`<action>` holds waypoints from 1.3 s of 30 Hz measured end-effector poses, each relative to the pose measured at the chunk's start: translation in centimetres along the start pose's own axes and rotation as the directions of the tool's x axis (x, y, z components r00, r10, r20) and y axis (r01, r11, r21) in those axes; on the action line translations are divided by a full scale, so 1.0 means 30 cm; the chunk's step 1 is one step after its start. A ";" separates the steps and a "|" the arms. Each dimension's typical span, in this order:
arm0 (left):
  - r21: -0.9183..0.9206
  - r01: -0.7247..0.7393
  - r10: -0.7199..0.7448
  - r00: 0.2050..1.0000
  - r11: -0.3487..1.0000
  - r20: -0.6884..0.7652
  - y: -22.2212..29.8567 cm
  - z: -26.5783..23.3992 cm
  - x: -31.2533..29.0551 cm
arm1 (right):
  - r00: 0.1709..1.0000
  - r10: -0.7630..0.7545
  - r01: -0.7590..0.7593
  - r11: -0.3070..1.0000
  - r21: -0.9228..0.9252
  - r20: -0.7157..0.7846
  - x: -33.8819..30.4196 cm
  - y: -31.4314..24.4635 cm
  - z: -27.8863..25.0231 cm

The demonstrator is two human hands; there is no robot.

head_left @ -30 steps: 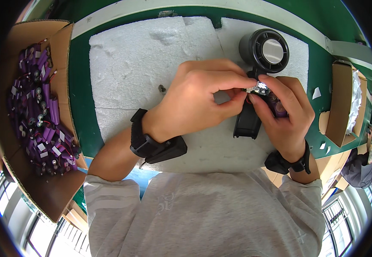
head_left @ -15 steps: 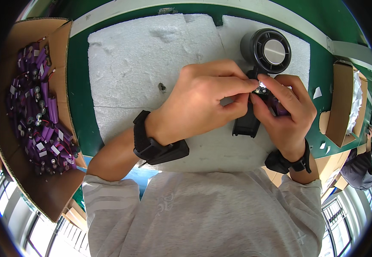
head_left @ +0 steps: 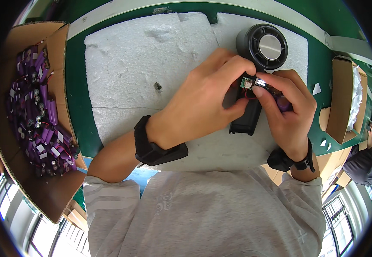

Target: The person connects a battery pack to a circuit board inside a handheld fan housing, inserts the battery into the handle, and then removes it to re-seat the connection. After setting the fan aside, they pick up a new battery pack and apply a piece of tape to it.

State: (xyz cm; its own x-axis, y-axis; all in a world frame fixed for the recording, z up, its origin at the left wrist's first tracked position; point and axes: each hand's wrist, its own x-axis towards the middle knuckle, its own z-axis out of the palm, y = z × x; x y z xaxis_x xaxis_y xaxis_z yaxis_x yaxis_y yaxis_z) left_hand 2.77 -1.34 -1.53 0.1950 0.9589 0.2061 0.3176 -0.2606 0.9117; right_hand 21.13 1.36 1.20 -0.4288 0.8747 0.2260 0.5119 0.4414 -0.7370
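While both forearms come in from the lower edge and meet over the white foam sheet, the left hand lies across the middle with its back up, wrist bent toward the right, fingers curled. Its thumb and forefinger pinch a small green circuit board at their tips. The right hand sits just beside it, palm turned inward, fingers curled, thumb and forefinger pressed on the same board from the other side. The fingertips of the two hands are almost touching.

Thin red wire runs from the board down under the right fingers to a purple cylindrical cell, tucked in the right hand's grip and mostly hidden. Whether the cell is clamped or just resting in the fingers, can't tell.

Directly below the pinch point, between the two hands, the black handle of a handheld fan lies on the foam; the fan's round black head with a grey centre disc sits just beyond the fingertips, away from the body. The left palm overlaps the handle's side.

Black wristband on the left wrist, black wristband on the right, grey sleeves pushed up.

Well off to the left of the left forearm: an open cardboard box full of purple cells with wire leads. To the right of the right hand, another cardboard box on the green desk.
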 end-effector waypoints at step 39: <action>0.024 -0.061 0.062 0.998 0.998 -0.024 -0.003 0.028 -0.009 | 1.000 -0.007 0.007 1.000 0.025 0.000 -0.011 0.012 0.006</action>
State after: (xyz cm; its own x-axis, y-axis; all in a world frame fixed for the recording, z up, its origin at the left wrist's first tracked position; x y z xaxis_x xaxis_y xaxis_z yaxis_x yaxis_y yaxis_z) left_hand 3.48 -1.66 -1.98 0.1919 0.9434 0.2705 0.3275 -0.3214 0.8885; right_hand 21.31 1.19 0.75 -0.4328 0.8713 0.2313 0.4903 0.4428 -0.7507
